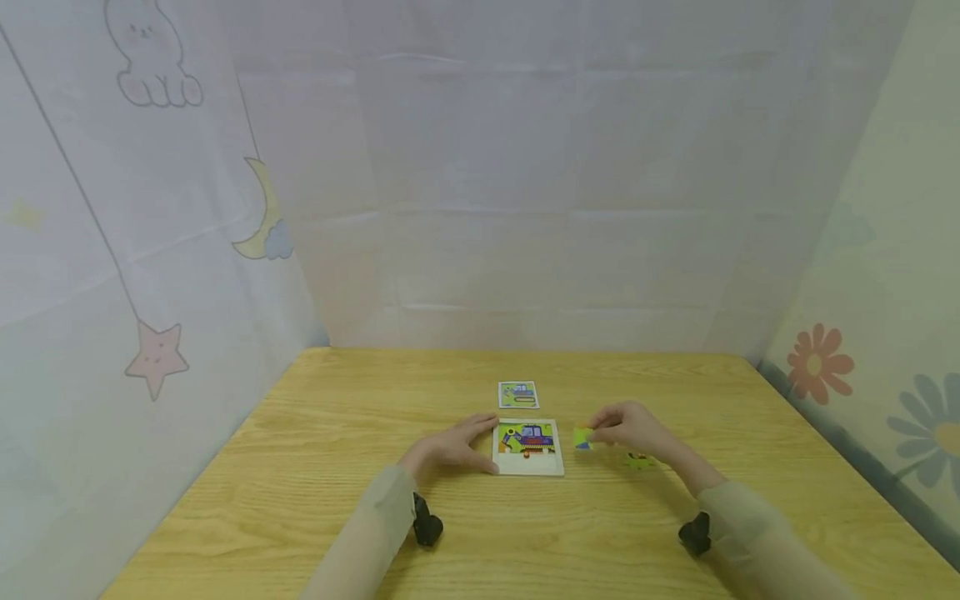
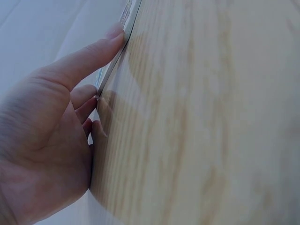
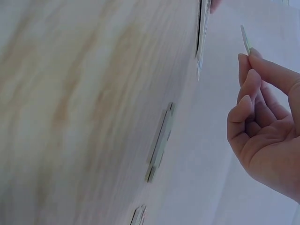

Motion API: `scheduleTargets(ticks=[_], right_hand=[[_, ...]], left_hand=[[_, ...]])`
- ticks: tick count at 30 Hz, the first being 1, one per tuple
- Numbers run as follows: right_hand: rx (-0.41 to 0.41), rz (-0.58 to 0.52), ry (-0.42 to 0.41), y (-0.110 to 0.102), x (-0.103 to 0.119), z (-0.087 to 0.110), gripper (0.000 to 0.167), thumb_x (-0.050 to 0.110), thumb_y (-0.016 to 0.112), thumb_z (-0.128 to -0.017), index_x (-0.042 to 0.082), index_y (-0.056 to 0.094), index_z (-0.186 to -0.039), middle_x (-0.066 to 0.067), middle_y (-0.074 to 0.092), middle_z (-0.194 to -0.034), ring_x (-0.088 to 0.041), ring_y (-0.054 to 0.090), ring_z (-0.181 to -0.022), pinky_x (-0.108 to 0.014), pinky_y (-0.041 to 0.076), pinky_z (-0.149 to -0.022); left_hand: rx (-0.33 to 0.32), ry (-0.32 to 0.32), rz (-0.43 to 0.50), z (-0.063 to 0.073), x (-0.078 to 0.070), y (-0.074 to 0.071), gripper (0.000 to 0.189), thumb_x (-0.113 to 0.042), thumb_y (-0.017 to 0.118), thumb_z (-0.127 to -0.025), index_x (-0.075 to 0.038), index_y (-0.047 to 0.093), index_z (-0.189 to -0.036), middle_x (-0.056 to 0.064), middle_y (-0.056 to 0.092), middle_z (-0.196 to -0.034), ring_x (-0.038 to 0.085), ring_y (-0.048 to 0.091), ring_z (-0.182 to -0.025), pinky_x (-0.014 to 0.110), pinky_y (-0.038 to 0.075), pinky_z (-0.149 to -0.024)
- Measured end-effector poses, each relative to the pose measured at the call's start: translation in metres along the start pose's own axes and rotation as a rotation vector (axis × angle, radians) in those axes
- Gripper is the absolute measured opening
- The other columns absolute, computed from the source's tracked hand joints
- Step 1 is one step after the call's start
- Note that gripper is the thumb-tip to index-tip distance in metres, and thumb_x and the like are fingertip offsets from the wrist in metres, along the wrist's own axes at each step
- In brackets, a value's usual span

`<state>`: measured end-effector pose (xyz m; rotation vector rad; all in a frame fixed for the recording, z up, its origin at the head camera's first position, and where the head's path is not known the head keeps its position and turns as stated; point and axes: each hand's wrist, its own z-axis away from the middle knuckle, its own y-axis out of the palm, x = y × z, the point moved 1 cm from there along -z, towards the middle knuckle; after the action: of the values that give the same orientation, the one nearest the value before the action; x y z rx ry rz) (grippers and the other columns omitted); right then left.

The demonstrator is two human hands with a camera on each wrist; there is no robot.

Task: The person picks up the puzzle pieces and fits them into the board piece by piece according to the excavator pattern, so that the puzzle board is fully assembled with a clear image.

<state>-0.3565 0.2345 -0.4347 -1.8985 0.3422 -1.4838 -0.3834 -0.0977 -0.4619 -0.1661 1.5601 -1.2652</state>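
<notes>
A white-framed puzzle tray [image 1: 527,468] lies on the table, partly filled with pieces that picture a blue digger on green. My left hand [image 1: 455,444] rests at its left side, thumb at the near corner and fingertips at the far one. The thumb [image 2: 96,56] touches the frame's edge in the left wrist view. To the tray's right, my right hand [image 1: 628,427] pinches a green and blue puzzle piece [image 1: 582,437] between thumb and forefinger. Held up clear of the table, that thin piece [image 3: 246,41] shows edge-on in the right wrist view; the other fingers curl loosely.
A picture card [image 1: 518,394] with a similar digger lies behind the tray. More puzzle pieces [image 1: 639,461] lie beneath the right forearm; the right wrist view shows loose pieces [image 3: 160,143] flat on the wooden table [image 1: 337,500]. Printed cloth [image 1: 480,167] hangs around the table.
</notes>
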Motion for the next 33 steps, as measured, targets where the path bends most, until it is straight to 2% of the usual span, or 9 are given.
scheduleTargets(ticks=[9, 14, 19, 28, 33], right_hand=[[0.0, -0.016, -0.007, 0.01, 0.008, -0.012, 0.028, 0.03, 0.071, -0.083, 0.006, 0.069, -0.099, -0.003, 0.069, -0.086, -0.028, 0.066, -0.081, -0.039, 0.056, -0.069], [0.013, -0.034, -0.035, 0.019, 0.017, -0.02, 0.025, 0.028, 0.072, -0.083, 0.007, 0.07, -0.096, -0.005, 0.07, -0.084, -0.031, 0.065, -0.078, -0.042, 0.055, -0.067], [0.031, -0.023, -0.045, 0.029, 0.023, -0.028, 0.022, 0.029, 0.073, -0.081, 0.009, 0.071, -0.091, -0.002, 0.07, -0.081, -0.026, 0.065, -0.073, -0.039, 0.055, -0.063], [0.086, -0.023, -0.071, 0.045, 0.033, -0.039, 0.022, 0.026, 0.074, -0.08, 0.007, 0.07, -0.091, -0.002, 0.071, -0.083, -0.016, 0.066, -0.075, -0.026, 0.052, -0.063], [0.153, -0.058, -0.085, 0.055, 0.035, -0.044, 0.02, 0.023, 0.073, -0.081, 0.006, 0.069, -0.091, -0.003, 0.072, -0.08, -0.015, 0.065, -0.068, -0.029, 0.053, -0.06]], left_hand=[[-0.005, 0.003, 0.011, -0.004, 0.003, 0.0, 0.087, -0.039, 0.07, -0.082, -0.017, 0.021, -0.151, 0.002, 0.012, -0.158, 0.028, 0.009, -0.145, 0.053, 0.015, -0.115], [-0.004, 0.006, 0.006, -0.004, 0.004, 0.0, 0.088, -0.04, 0.071, -0.082, -0.017, 0.021, -0.151, 0.002, 0.012, -0.158, 0.028, 0.009, -0.145, 0.053, 0.015, -0.115], [0.001, 0.013, -0.006, -0.006, 0.004, 0.0, 0.088, -0.04, 0.07, -0.082, -0.017, 0.022, -0.151, 0.003, 0.012, -0.158, 0.028, 0.009, -0.145, 0.052, 0.015, -0.115], [0.0, 0.005, 0.004, -0.009, 0.004, 0.001, 0.088, -0.041, 0.07, -0.081, -0.017, 0.021, -0.151, 0.003, 0.012, -0.158, 0.028, 0.01, -0.145, 0.052, 0.016, -0.115], [-0.001, 0.004, 0.004, -0.01, 0.004, 0.001, 0.087, -0.041, 0.07, -0.082, -0.016, 0.021, -0.151, 0.003, 0.012, -0.158, 0.028, 0.01, -0.145, 0.052, 0.016, -0.115]])
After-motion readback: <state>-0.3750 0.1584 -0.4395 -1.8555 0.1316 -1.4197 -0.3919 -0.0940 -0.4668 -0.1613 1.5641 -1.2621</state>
